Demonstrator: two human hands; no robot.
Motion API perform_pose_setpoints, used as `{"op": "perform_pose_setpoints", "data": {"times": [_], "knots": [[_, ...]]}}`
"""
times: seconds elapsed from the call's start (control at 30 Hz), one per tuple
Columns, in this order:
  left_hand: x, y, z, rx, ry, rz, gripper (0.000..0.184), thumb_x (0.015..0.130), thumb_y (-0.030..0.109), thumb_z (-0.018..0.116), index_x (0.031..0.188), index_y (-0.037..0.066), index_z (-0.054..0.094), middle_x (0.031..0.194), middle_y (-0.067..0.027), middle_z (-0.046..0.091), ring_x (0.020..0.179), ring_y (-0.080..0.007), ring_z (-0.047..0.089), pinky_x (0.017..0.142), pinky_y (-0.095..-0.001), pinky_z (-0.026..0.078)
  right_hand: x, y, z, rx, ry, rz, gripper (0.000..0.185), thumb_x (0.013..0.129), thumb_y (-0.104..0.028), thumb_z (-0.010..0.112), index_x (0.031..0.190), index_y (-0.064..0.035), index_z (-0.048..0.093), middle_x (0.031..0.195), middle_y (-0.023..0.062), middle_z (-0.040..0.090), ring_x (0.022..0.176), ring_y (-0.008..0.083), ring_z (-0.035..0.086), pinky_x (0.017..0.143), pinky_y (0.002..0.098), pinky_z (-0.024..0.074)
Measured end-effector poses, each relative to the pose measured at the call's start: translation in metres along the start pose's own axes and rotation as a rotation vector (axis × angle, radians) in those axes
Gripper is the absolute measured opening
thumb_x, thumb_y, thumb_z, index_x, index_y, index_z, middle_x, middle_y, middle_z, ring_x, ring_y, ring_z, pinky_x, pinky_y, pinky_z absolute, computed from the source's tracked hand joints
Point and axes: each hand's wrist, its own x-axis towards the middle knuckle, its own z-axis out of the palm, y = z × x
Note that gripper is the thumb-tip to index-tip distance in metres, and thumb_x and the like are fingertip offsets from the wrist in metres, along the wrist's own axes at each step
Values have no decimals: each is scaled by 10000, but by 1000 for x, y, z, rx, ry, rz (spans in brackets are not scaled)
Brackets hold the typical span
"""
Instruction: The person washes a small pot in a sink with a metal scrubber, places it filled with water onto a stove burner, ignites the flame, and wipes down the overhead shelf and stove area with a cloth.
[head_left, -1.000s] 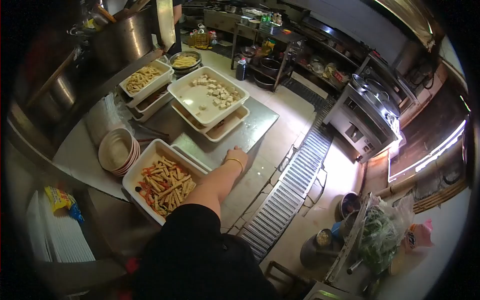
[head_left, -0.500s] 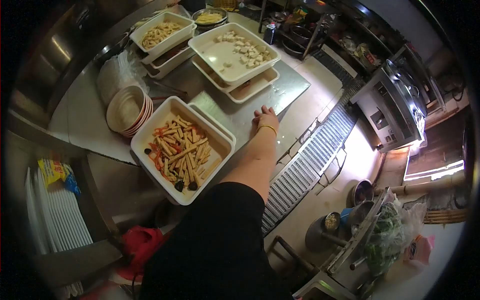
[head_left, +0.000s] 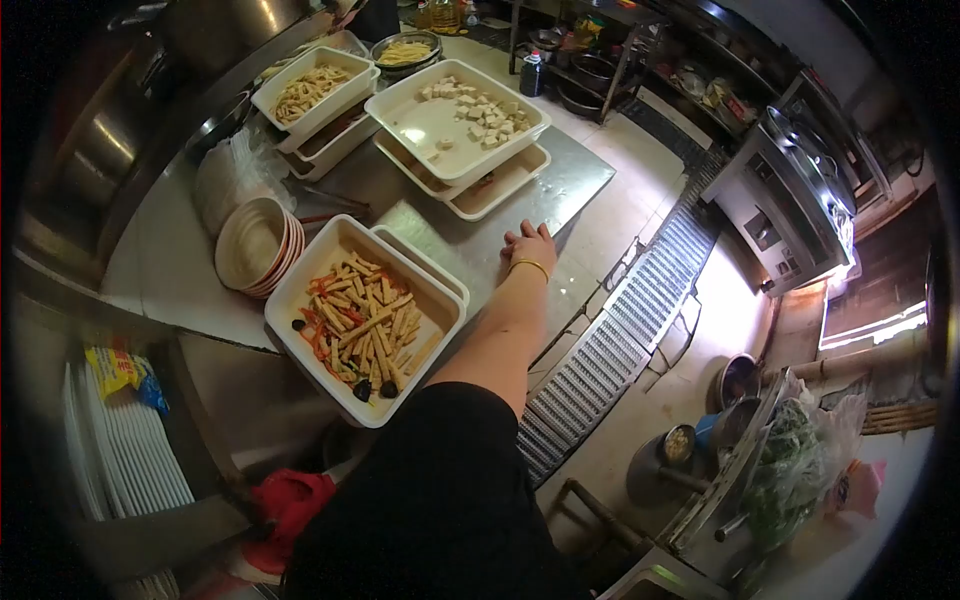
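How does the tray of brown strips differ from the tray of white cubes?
The strip tray has brown strips mixed with red pieces; the cube tray has only pale cubes. The strips are heaped centrally; the cubes lie towards one side. Both trays are whitish and rectangular.

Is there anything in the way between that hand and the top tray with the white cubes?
Yes, low down: a lower tray juts out from beneath the top tray on the side facing the hand. Above it, nothing visible blocks the way to the top tray's near rim.
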Motion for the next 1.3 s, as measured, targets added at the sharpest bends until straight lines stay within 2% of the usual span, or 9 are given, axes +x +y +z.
{"op": "perform_pose_setpoints", "data": {"times": [0.07,0.23,0.33,0.43,0.53,1.03,1.13,1.23,1.3], "knots": [[1,2,0,61,4,16,574,895,149,458,1431,127,253,1430,-303,186,996,-506,433,620,-554,479,9,19,15,1,-4,6,669,830,-300,617,1317,71,348,1236,266,473,1119,384,474,952,432,383],[-8,-6,-16,136,-11,121,575,899,138,454,1427,101,232,1439,-315,186,1102,-580,418,691,-558,503,-8,-36,-28,-9,-15,14,664,832,-300,615,1315,70,350,1229,263,479,1112,381,479,946,432,387],[6,-10,-8,230,6,181,559,895,124,452,1410,81,240,1434,-319,201,1121,-585,420,734,-532,515,-11,-44,-28,-14,-23,21,661,833,-300,613,1314,70,352,1225,262,482,1107,380,482,943,432,390],[1,-9,-19,221,13,177,604,837,141,531,1372,59,264,1366,-383,272,1137,-441,505,886,-510,425,-11,-48,-19,-9,-24,29,658,834,-299,611,1313,70,353,1221,260,485,1103,379,485,939,432,393],[6,-11,-19,287,34,239,583,824,164,554,1339,61,302,1373,-374,272,1143,-396,519,912,-506,407,-13,-64,-30,4,-24,40,655,835,-299,610,1312,70,355,1216,258,489,1099,377,488,936,431,395],[8,-7,-37,373,-21,248,733,797,379,630,1345,47,274,1357,-365,310,1153,-413,505,890,-485,454,-17,-63,-43,27,-50,67,640,842,-298,602,1308,69,363,1196,251,506,1076,371,504,918,431,408],[15,-9,-33,352,20,312,770,779,384,652,1333,22,258,1345,-405,283,999,-445,586,771,-441,487,-14,-63,-47,25,-59,71,637,843,-298,600,1307,69,364,1191,249,509,1072,369,507,915,431,411],[12,-5,-42,336,-2,279,794,775,424,659,1331,25,257,1346,-408,277,1039,-421,571,826,-448,461,-15,-60,-45,24,-67,81,634,844,-297,598,1306,69,366,1187,248,513,1067,368,510,911,431,414],[11,-2,-48,313,-27,251,801,762,463,661,1328,34,291,1343,-346,334,1126,-393,519,865,-455,459,-17,-64,-51,25,-72,90,632,845,-297,597,1305,69,367,1184,247,515,1065,367,512,909,431,415]]}}
